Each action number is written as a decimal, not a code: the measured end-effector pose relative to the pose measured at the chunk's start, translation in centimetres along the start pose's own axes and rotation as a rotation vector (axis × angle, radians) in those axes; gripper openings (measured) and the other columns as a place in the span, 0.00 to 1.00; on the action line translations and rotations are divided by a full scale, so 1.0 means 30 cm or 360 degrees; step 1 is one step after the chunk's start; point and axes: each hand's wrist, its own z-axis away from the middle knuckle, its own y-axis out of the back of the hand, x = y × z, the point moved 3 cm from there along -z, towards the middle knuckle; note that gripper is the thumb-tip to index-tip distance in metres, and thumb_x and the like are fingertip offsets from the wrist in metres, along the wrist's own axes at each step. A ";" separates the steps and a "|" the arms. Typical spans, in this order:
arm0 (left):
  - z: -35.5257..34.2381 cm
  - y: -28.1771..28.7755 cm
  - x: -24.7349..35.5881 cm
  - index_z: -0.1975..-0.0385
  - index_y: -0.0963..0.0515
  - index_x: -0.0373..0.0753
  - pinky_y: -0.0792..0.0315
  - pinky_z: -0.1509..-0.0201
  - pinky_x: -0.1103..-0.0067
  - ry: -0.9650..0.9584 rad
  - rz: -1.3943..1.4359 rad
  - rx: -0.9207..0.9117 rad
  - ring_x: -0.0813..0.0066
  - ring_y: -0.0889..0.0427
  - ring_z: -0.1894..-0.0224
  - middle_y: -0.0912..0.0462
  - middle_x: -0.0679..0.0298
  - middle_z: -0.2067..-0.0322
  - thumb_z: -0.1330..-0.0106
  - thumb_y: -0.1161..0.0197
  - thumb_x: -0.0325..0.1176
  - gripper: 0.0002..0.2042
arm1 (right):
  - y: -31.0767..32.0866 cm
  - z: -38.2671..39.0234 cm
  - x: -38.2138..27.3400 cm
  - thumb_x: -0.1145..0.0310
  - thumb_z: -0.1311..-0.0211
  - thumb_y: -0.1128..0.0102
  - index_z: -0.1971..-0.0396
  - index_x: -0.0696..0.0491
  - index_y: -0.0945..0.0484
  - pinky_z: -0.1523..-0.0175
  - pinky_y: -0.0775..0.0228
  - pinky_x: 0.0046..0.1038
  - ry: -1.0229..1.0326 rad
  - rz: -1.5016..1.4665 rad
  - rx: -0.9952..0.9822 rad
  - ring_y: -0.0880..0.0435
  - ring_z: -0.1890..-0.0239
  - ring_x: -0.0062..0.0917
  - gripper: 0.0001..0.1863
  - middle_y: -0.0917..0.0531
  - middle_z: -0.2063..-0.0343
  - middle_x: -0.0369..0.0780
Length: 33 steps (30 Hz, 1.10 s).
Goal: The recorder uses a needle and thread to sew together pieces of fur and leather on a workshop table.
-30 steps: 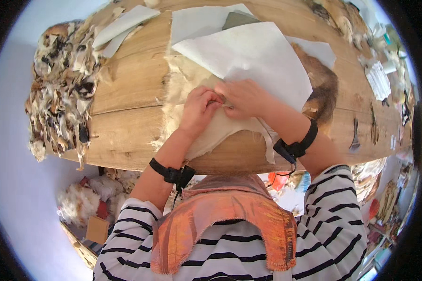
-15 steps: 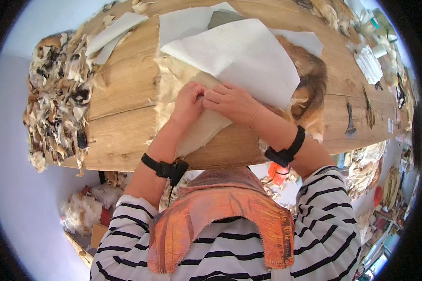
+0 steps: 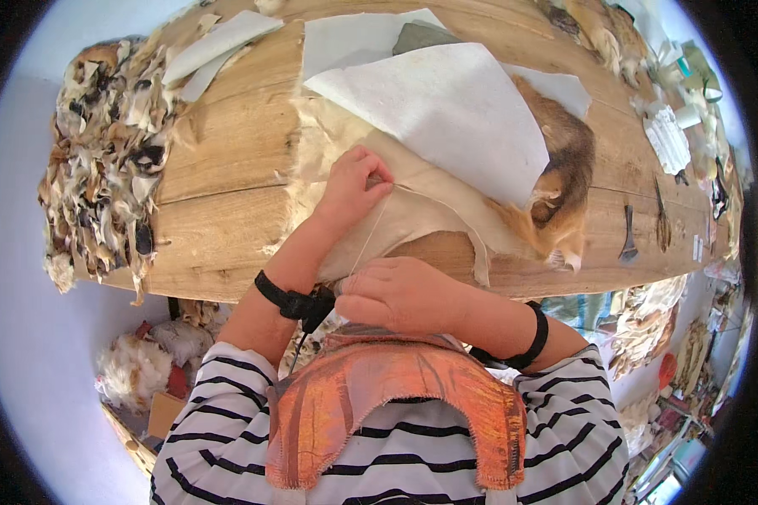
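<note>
My left hand (image 3: 358,188) pinches a cream hide (image 3: 434,206) along a seam near the middle of the table, skin side up, with furry fringes at the left and brown fur at the right. A fine pale thread (image 3: 370,231) runs from that spot down to my right hand (image 3: 400,295), which is curled closed on it at the table's front edge; any needle is hidden. A large white sheet (image 3: 446,109) with a folded-over shape lies over the hide's upper part, just beyond my hands.
Piled fur scraps (image 3: 101,160) cover the left end of the wooden table (image 3: 210,236). Folded white sheets (image 3: 219,46) lie at the back left. A dark-bristled flat tool (image 3: 627,231), long narrow tools (image 3: 661,215) and white cups (image 3: 689,116) are at the right. Fluffy fur (image 3: 135,370) lies below, left.
My right hand has left its place beside my left hand and moved down toward me, the thread now stretched between them. My left hand stays at the seam.
</note>
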 end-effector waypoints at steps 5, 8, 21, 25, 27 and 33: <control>0.007 0.002 -0.007 0.69 0.21 0.38 0.26 0.55 0.71 -0.0031 -0.0044 0.0026 0.62 0.22 0.58 0.23 0.59 0.64 0.43 0.30 0.28 0.06 | 0.014 -0.045 0.002 0.69 0.39 0.40 0.62 0.54 0.27 0.55 0.22 0.33 -0.0086 -0.0182 -0.0053 0.17 0.60 0.38 0.08 0.19 0.62 0.44; 0.022 -0.003 0.025 0.69 0.20 0.37 0.27 0.54 0.72 -0.0160 -0.0141 0.0109 0.62 0.22 0.59 0.23 0.60 0.65 0.42 0.31 0.28 0.05 | 0.057 0.026 0.159 0.78 0.39 0.38 0.63 0.55 0.27 0.50 0.25 0.28 -0.0517 -0.0687 0.0918 0.17 0.61 0.34 0.08 0.18 0.63 0.44; -0.054 -0.023 0.035 0.68 0.21 0.37 0.29 0.52 0.64 -0.0169 -0.0414 -0.0172 0.52 0.23 0.57 0.21 0.56 0.65 0.38 0.34 0.33 0.07 | 0.055 0.176 0.155 0.75 0.38 0.36 0.62 0.52 0.25 0.59 0.27 0.37 -0.0976 0.0119 0.0464 0.20 0.63 0.43 0.07 0.21 0.67 0.43; -0.047 -0.022 0.007 0.69 0.22 0.37 0.28 0.53 0.62 -0.0016 -0.0285 -0.0134 0.50 0.23 0.58 0.21 0.54 0.64 0.37 0.35 0.32 0.06 | 0.108 0.105 0.057 0.74 0.32 0.39 0.61 0.54 0.25 0.56 0.25 0.30 -0.0681 -0.0597 0.0023 0.16 0.63 0.30 0.05 0.19 0.66 0.39; -0.040 -0.035 0.000 0.69 0.21 0.37 0.28 0.53 0.63 -0.0091 -0.0344 -0.0069 0.51 0.22 0.58 0.21 0.55 0.65 0.37 0.35 0.33 0.06 | 0.097 0.053 0.039 0.70 0.29 0.42 0.61 0.54 0.26 0.56 0.25 0.30 -0.0693 -0.1092 0.0061 0.16 0.63 0.27 0.04 0.18 0.67 0.38; -0.018 -0.026 0.022 0.62 0.18 0.38 0.27 0.55 0.70 0.0086 0.0604 -0.0139 0.60 0.22 0.61 0.19 0.58 0.65 0.36 0.33 0.35 0.09 | 0.126 0.154 0.359 0.70 0.30 0.42 0.61 0.53 0.25 0.58 0.24 0.31 -0.1182 -0.0797 0.0852 0.16 0.63 0.29 0.04 0.17 0.67 0.41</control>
